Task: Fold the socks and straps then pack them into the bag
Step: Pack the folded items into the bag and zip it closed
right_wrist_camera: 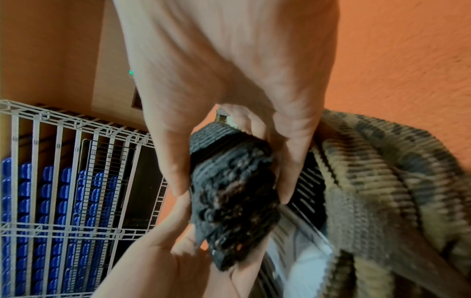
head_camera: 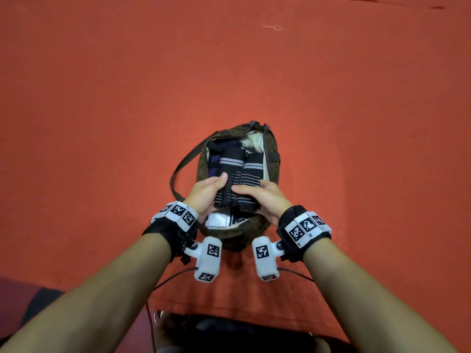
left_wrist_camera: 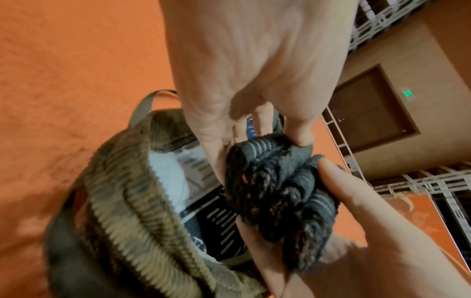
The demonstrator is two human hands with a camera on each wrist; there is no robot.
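Observation:
A brown corduroy bag [head_camera: 272,171] stands open on the red cloth, its mouth facing up. Over that mouth both hands hold a folded bundle of black socks with grey stripes [head_camera: 238,171]. My left hand [head_camera: 207,192] grips the bundle's left side, thumb on top. My right hand [head_camera: 265,196] grips its right side, thumb across the top. In the left wrist view the socks [left_wrist_camera: 277,193] are bunched between the fingers above the bag rim [left_wrist_camera: 132,211]. The right wrist view shows the socks [right_wrist_camera: 231,193] pinched beside the bag [right_wrist_camera: 382,181]. Inside the bag lie other folded dark socks [head_camera: 216,161] and a white item [head_camera: 216,220].
The bag's long strap [head_camera: 183,164] loops out to the left on the red cloth [head_camera: 102,123]. Cables [head_camera: 168,278] trail from the wrist cameras toward me. A white wire rack [right_wrist_camera: 63,181] with blue items shows in the right wrist view.

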